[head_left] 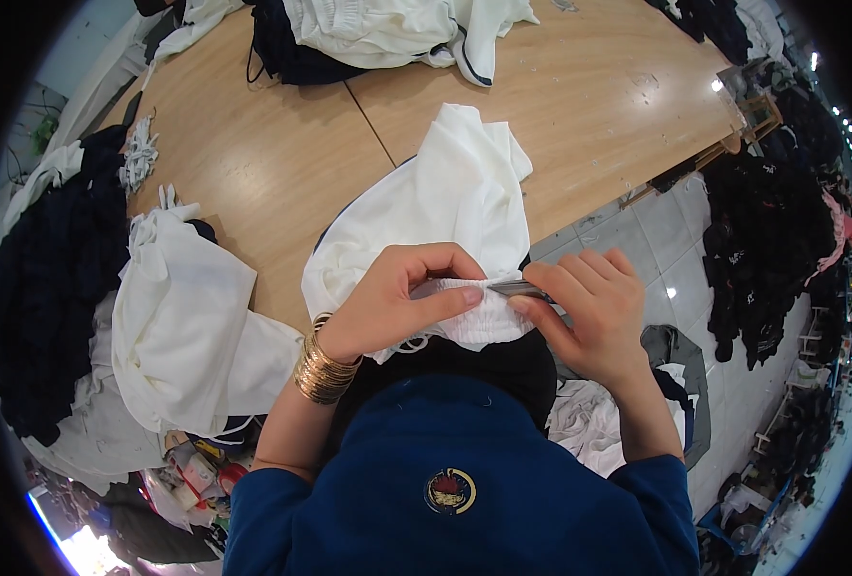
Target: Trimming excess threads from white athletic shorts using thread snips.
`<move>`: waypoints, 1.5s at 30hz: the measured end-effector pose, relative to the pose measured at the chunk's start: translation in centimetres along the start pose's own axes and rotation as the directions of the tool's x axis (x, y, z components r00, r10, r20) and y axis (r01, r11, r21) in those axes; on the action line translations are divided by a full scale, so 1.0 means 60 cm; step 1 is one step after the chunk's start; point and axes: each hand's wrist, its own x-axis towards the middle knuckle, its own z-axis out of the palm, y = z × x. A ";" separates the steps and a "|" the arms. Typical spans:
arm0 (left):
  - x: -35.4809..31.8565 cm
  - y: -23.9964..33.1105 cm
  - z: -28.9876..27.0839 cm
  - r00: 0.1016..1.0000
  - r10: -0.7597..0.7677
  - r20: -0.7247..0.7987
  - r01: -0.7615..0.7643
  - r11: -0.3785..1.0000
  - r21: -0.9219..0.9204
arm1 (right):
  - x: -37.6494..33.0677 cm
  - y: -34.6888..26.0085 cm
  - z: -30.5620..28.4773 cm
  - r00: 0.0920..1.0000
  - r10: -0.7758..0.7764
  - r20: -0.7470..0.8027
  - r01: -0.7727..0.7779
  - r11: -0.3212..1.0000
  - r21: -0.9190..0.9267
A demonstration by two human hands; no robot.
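**White garment (445,206) with gathered waistband (491,322), held at the near side of a wooden table (627,115)**

Main piece: cloth spread on the tabletop, waistband end drawn toward the person – a placing that likely lets the table bear the weight and keeps the band close to view.

Left hand (385,300): thumb and forefinger closed in a pinch on the waistband, seemingly to steady it beside the tool.

Right hand (594,312): fingers closed around a slim metal tool (517,287), tip pointed at the band – a grip suited to fine control. Exact tool type: cannot tell.

Set aside, left: another white garment (181,326), apart from the working spot.
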 end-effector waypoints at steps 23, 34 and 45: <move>-0.002 -0.010 -0.002 1.000 -0.028 -0.011 0.027 0.999 -0.042 | -0.003 0.001 0.000 0.999 0.042 -0.013 -0.040 0.991 0.131; -0.004 -0.007 -0.004 0.999 -0.025 -0.034 0.025 1.000 0.006 | -0.009 0.005 -0.005 0.996 0.083 -0.013 -0.081 0.988 0.131; -0.004 -0.006 -0.005 1.000 -0.020 -0.018 0.020 1.000 -0.017 | -0.010 -0.001 -0.010 0.998 0.064 0.016 -0.065 0.991 0.117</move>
